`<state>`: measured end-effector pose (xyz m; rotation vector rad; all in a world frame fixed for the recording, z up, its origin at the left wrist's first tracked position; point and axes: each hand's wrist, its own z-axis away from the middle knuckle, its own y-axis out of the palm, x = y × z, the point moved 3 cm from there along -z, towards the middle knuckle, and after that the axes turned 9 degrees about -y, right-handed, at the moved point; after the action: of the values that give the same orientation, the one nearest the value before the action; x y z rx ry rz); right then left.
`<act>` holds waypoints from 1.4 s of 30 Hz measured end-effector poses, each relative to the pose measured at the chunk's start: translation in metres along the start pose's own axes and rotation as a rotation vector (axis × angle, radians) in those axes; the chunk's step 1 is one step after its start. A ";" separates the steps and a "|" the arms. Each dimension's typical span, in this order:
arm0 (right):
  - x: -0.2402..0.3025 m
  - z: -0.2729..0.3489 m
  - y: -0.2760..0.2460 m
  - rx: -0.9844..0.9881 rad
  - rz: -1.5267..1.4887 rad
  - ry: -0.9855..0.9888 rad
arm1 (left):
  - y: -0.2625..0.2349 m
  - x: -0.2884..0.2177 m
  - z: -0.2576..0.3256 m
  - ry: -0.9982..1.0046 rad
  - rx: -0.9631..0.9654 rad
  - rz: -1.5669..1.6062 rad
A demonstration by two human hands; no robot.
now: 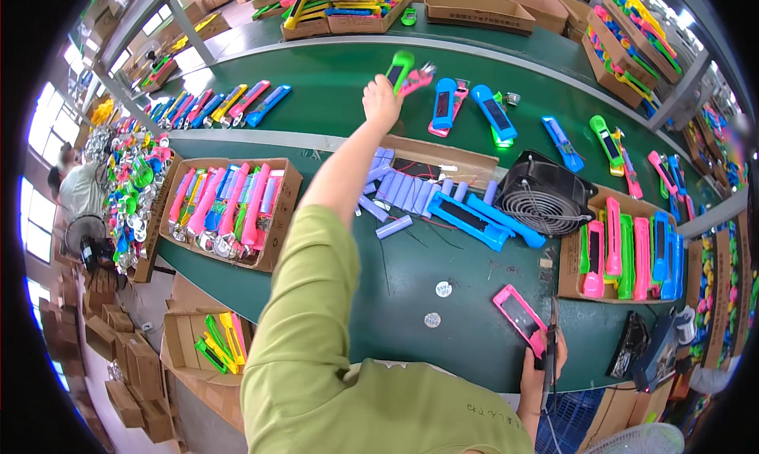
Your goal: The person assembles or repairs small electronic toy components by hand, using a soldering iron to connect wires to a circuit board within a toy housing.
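Note:
My left hand (382,105) reaches far out over the green conveyor. Its fingers are closed round a green casing (402,65) with a dark panel, and a pink piece with a shiny end (419,79) sticks out beside it, slightly blurred. Near the bench's front right, my right hand (545,367) grips the narrow end of a pink plastic casing (519,318), which has a dark window. A dark upright tool (553,331) with a cord partly covers that hand. Ahead on the bench lie purple cylindrical cells (395,187) and two blue casings (473,221).
A black fan (545,195) stands on the bench beside a carton of coloured casings (624,248). Another filled carton (229,209) sits to the left. Paired casings (494,114) lie along the conveyor. A soldering station (672,339) and solder spool (685,325) are far right.

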<state>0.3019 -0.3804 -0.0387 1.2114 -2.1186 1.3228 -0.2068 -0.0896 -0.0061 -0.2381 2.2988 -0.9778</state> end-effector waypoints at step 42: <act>0.023 -0.023 -0.056 -0.189 0.122 -0.383 | -0.231 0.214 0.077 -0.116 0.597 -0.200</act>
<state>0.3312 -0.3824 0.0188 1.3580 -2.5528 0.9649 -0.3460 -0.3820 0.0128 -0.2641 1.8037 -1.6497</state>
